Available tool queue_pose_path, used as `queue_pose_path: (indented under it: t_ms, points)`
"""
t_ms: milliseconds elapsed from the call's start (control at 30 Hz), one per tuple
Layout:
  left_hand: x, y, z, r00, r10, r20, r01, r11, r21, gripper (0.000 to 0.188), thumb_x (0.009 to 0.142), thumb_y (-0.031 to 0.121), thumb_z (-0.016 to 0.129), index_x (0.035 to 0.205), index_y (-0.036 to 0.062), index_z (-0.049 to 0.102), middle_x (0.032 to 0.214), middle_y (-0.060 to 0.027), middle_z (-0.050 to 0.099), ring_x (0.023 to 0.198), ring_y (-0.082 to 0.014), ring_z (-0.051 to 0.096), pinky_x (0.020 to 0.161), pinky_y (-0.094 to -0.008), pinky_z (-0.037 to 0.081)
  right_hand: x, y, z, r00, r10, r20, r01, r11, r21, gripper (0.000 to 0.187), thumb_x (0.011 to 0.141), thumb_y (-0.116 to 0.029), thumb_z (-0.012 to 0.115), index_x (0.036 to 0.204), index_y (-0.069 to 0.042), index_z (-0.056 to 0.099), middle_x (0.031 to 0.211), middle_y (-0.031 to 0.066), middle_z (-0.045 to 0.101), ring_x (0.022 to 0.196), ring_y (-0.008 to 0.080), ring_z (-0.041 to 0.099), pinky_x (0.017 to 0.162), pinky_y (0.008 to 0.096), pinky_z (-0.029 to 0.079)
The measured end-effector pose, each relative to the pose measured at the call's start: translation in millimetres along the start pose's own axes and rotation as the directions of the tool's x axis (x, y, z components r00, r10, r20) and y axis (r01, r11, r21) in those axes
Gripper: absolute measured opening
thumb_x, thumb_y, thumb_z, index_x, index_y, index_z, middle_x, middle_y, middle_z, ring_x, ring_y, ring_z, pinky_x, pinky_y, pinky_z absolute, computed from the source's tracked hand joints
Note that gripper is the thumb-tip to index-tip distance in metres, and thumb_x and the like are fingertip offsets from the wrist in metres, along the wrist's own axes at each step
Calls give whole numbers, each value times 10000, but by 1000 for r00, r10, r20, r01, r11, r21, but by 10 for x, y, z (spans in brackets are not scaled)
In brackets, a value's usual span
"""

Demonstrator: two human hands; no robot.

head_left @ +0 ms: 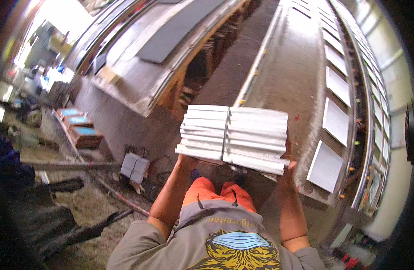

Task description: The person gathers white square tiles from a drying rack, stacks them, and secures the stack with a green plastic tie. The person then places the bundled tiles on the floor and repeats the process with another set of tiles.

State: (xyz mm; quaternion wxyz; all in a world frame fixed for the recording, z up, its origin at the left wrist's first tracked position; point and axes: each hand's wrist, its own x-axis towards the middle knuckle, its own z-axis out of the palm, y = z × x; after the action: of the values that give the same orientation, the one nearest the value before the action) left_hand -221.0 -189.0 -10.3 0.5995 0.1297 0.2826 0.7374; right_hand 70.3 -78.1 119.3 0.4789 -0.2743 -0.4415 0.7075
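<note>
A thick stack of white flat sheets or boards (256,132), bound by a dark band round its middle, is held up in front of my body. My left hand (185,159) supports its left end from the lower edge, and the stack hides most of the fingers. At the right end my right hand (288,163) grips the side and lower corner, its fingers partly out of sight. The layers are uneven, with some sticking out at the sides. What the sheets are made of, I cannot tell.
To the right runs a long table (283,85) with white square sheets (336,119) laid along its edge. Another long table (126,87) at the left carries a dark board (171,38). A tied bundle (135,167) and brown boxes (86,136) stand on the left.
</note>
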Motion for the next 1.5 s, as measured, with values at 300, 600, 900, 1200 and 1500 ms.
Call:
queue_pose_path:
  t_ms: [300,600,900,1200,1500]
  points:
    - [-1027,1189,-856,956,133,-262,-178,971,-157,969,900,836,291,1520,97,384,1467,-129,513,1305,-317,528,1090,-509,433,450,1045,1421,883,234,406,-74,925,-373,1353,431,-119,914,1587,-130,213,1535,169,355,1435,319,339,1188,488,257]
    - [-1930,1713,-1949,775,6,-632,-19,1000,-14,1029,864,878,265,1534,106,378,1522,-128,462,1353,-298,490,1103,-461,428,500,2439,2371,587,719,373,-418,663,-621,1184,555,-80,750,1598,-151,192,1476,104,441,1373,264,402,1144,397,320]
    - [-2506,2334,-2655,601,153,-784,-208,978,32,886,950,781,286,1461,77,453,1371,-79,592,1243,-209,574,1030,-391,480,525,3542,3521,442,826,349,-670,563,-484,947,650,-107,734,1503,-135,325,1342,125,529,1222,306,534,1015,457,455]
    - [-2373,3000,-3870,216,402,-890,-417,862,288,523,970,304,685,1392,35,534,1248,-53,647,1129,-157,603,1008,-311,447,722,5574,4380,309,896,319,-823,420,-383,762,719,-188,712,1415,-187,401,1248,87,545,1111,284,577,920,459,513]
    - [-1954,3694,-5523,-265,508,-819,-150,818,556,688,954,275,714,1502,41,371,1467,-100,471,1328,-213,454,1120,-342,333,910,7248,5771,241,945,221,-782,324,-532,856,668,-193,742,1438,-153,371,1259,115,528,1106,296,573,887,436,525]
